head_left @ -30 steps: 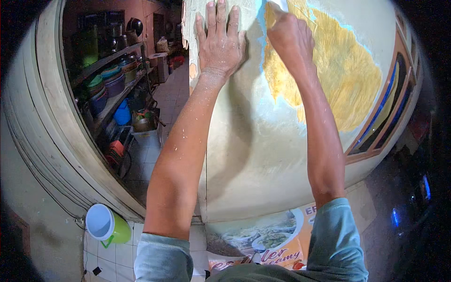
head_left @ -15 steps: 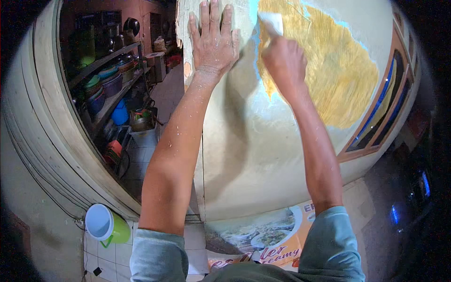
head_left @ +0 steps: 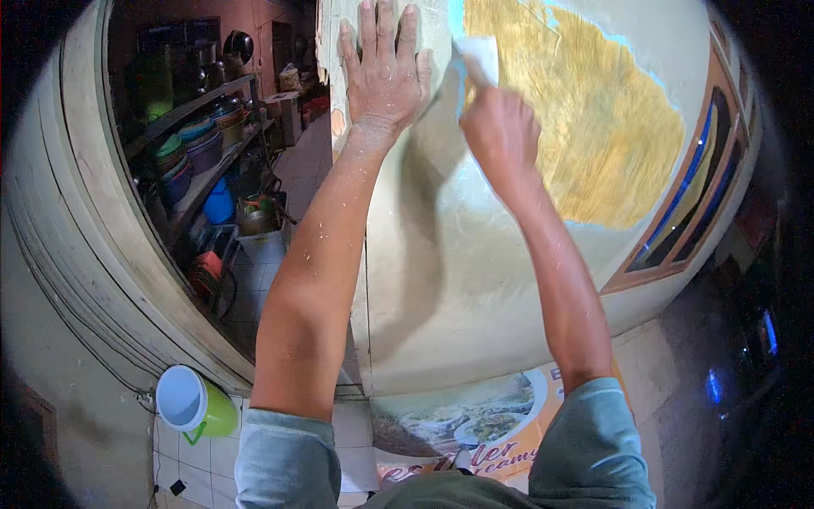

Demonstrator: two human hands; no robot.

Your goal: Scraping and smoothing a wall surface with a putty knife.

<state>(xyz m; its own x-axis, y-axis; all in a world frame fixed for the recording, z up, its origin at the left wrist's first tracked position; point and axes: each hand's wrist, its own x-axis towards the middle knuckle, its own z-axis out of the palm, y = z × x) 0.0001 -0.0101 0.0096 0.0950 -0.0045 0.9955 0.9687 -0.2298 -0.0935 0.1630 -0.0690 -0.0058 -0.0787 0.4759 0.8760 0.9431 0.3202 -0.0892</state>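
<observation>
My left hand (head_left: 384, 81) lies flat against the pale painted wall (head_left: 483, 288), fingers spread, close to the wall's chipped left edge. My right hand (head_left: 500, 127) is closed round the handle of a scraper with a wide whitish blade (head_left: 482, 58). That blade sits against the wall at the left border of a large bare patch (head_left: 602, 119), yellow-brown and streaky like wood. A ragged light-blue paint edge rims the patch. White specks cling to my left hand and forearm. Most of the scraper's handle is hidden by my right fist.
A doorway on the left shows a dark room with shelves (head_left: 199, 182) of basins and pots. On the tiled floor stands a green bucket (head_left: 219, 414). A printed banner (head_left: 458, 416) lies below the wall. A wood-framed window (head_left: 678, 195) is at the right.
My right hand and the scraper have shifted a little left and down, to the left border of the bare patch. My left hand stays in place on the wall.
</observation>
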